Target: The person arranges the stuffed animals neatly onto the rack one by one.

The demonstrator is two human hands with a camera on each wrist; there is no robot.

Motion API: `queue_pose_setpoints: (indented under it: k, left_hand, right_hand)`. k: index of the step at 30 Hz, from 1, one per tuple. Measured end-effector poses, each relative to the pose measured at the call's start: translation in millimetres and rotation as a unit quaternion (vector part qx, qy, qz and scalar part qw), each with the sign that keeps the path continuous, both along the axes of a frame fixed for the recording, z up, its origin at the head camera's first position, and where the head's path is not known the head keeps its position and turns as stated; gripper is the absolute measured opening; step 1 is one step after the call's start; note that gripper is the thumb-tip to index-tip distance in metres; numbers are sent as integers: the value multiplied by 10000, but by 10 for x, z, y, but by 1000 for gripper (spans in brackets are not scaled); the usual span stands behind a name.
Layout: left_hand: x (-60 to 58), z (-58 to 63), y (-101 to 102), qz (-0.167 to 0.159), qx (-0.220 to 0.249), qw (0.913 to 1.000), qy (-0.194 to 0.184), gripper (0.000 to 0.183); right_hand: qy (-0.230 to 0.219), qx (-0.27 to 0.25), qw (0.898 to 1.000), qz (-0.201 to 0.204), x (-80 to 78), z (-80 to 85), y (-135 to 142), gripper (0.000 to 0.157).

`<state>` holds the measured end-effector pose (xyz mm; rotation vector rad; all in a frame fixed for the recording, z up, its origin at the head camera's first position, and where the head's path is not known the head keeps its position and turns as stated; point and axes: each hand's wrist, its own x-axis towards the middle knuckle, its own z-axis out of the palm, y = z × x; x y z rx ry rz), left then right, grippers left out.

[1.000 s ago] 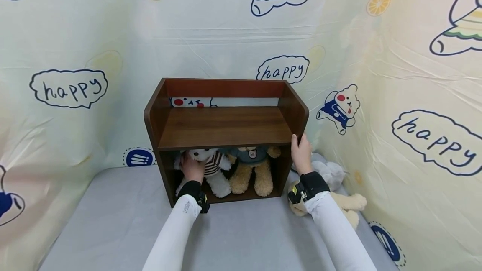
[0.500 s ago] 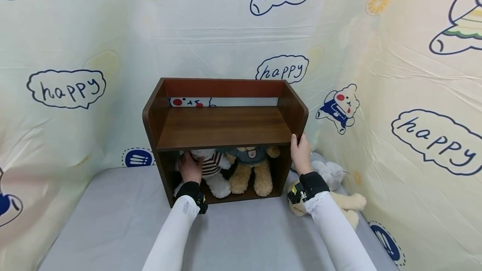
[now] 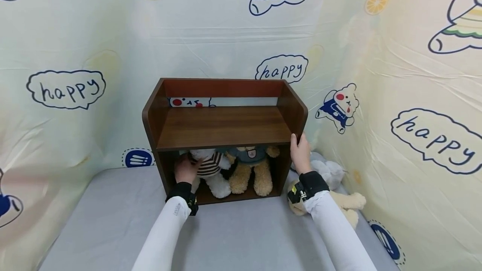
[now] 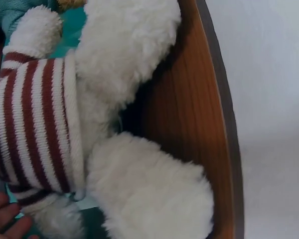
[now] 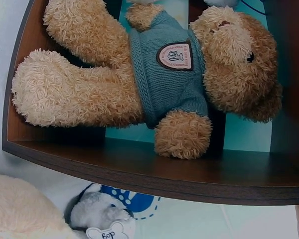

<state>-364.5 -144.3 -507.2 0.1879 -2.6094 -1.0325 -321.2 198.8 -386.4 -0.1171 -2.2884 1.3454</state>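
A dark brown two-tier wooden shelf [image 3: 226, 126] stands at the back. In its lower compartment sits a white plush toy in a striped sweater [image 3: 210, 165], its head mostly hidden by the upper board. My left hand [image 3: 186, 168] reaches in at its left side, thumb by the sweater; in the left wrist view the fingers [image 4: 5, 216] lie loosely beside the toy's arm. Beside it sits a tan teddy bear in a teal sweater [image 5: 167, 69], legs toward the front. My right hand [image 3: 301, 154] grips the front edge of the right side panel, thumb and fingers on either side.
Right of the shelf, a grey plush toy [image 3: 329, 172] and a cream plush toy [image 3: 352, 204] lie on the grey surface [image 3: 241, 237], partly behind the right arm. A printed curtain [image 3: 211, 24] hangs behind and along the sides.
My left hand has slid from the front of the white plush toy leftward and slightly down to its side, uncovering more striped sweater. My right hand keeps its place on the shelf.
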Motion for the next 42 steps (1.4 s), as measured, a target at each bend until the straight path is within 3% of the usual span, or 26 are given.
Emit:
queue_pose_setpoints:
  k: [7, 10, 13, 18, 22, 23, 26, 29, 30, 34, 37, 42]
  left_hand:
    - [6, 102, -61, -378, -181, 9977, -534, 60]
    - [16, 150, -91, -608, -202, 9936, -930, 59]
    - [20, 188, -122, -854, -326, 9838, -1543, 59]
    - [-40, 216, -161, -1185, -647, 9590, -2491, 51]
    - [-215, 95, -212, -1441, -884, 9445, -2816, 47]
    - [-315, -43, -268, -1610, -932, 9458, -2663, 46]
    - [-386, -106, -287, -1761, -1163, 9408, -2653, 49]
    - [-312, -14, -235, -1859, -1196, 9384, -2654, 46]
    - [-208, 137, -169, -1809, -1186, 9349, -2814, 45]
    - [9, 324, -77, -2018, -1012, 9353, -2725, 34]
    - [132, 415, -25, -2099, -923, 9339, -2744, 30]
    - [229, 470, 10, -2259, -1094, 9256, -2833, 18]
  right_hand:
    - [-34, -72, 9999, 79, 7, 4, 8, 34]
    - [-38, -47, 10000, 75, 6, 1, 8, 35]
    - [-56, -8, 10000, 66, 7, 2, 4, 34]
    - [-88, 22, 10000, 42, 13, 7, 1, 34]
    - [-88, 47, 9999, 18, 9, 5, 8, 34]
    - [-85, 53, 9999, 24, 8, 4, 7, 34]
    - [-71, 44, 10000, 37, 8, 3, 7, 34]
    - [-64, -6, 10000, 28, 15, 12, 6, 33]
    - [-68, -15, 10000, 29, 14, 14, 6, 34]
    - [-136, -83, 9998, 74, 10, 19, 9, 35]
    - [-180, -108, 9997, 102, 8, 20, 10, 35]
    - [-165, -109, 9998, 100, 14, 20, 11, 35]
